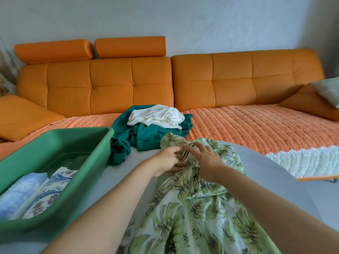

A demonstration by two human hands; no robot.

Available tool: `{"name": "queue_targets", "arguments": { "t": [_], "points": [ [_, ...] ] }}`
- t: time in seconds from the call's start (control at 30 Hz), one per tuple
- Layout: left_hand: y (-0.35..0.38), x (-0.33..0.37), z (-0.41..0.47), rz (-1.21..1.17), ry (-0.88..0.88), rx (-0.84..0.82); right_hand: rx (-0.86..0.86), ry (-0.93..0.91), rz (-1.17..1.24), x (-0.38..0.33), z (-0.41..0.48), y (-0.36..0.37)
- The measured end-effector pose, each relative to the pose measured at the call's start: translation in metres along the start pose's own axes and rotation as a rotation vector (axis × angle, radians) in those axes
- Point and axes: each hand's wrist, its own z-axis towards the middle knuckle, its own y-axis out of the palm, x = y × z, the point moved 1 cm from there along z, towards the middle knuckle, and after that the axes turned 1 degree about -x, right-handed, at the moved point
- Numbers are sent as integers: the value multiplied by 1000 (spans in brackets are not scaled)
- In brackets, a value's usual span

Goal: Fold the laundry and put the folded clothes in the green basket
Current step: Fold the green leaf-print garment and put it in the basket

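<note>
Green leaf-print garment [192,208] on grey sheet [117,180], beside basket [55,136]. Left hand [165,160] apparently pinches its top; right hand [207,160] rests spread-fingered. Striped tag [184,155] between them, blurred, unreadable.

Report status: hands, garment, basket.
Left hand pinches leaf-print garment, right hand flat on it. Garment not yet folded, beside green basket; two folded pieces inside. Teal garment and white garment piled beyond, nothing blocking.
</note>
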Motion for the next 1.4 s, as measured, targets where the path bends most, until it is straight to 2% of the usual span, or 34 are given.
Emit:
{"name": "queue_targets", "arguments": {
  "t": [0.13,0.2,0.23,0.3,0.37,0.43,0.53,0.63,0.73,0.83,0.9,1.0,1.1,1.17,1.27,1.3,1.4],
  "points": [
    [-24,-6,1,546,174,319,-57,15,-14,8,6,0],
    [-32,-12,3,670,210,376,-40,56,-47,13,8,4],
    [-35,-15,7,735,212,332,-33,84,-69,15,7,6],
    [-33,-22,13,944,148,127,20,99,-173,18,8,9],
    [-25,-25,17,1069,59,-21,135,-20,-321,16,12,11],
    [-21,-29,24,1086,3,-42,202,-181,-383,9,19,11],
    [-23,-27,30,1121,-35,-58,147,-308,-417,-1,34,9],
    [-31,-25,36,1083,-94,-104,-26,-179,-223,2,53,11],
    [-42,-28,52,949,-14,10,-156,-5,-239,17,69,21],
    [-45,-31,66,983,222,233,-140,52,-269,29,73,30],
    [-42,-35,78,1071,282,249,-88,52,-297,30,75,32],
    [-42,-42,94,1157,83,88,-67,55,-327,30,79,37],
    [-47,-42,104,1148,-13,68,-57,65,-326,31,82,37],
    [-47,-38,108,1117,6,165,-32,78,-349,28,86,34],
    [-49,-34,112,1017,28,481,57,93,-354,22,99,24],
    [-50,-34,112,933,-2,535,103,81,-346,21,104,22],
    [-51,-33,113,695,-70,528,131,3,-272,18,112,28]
  ]
}}
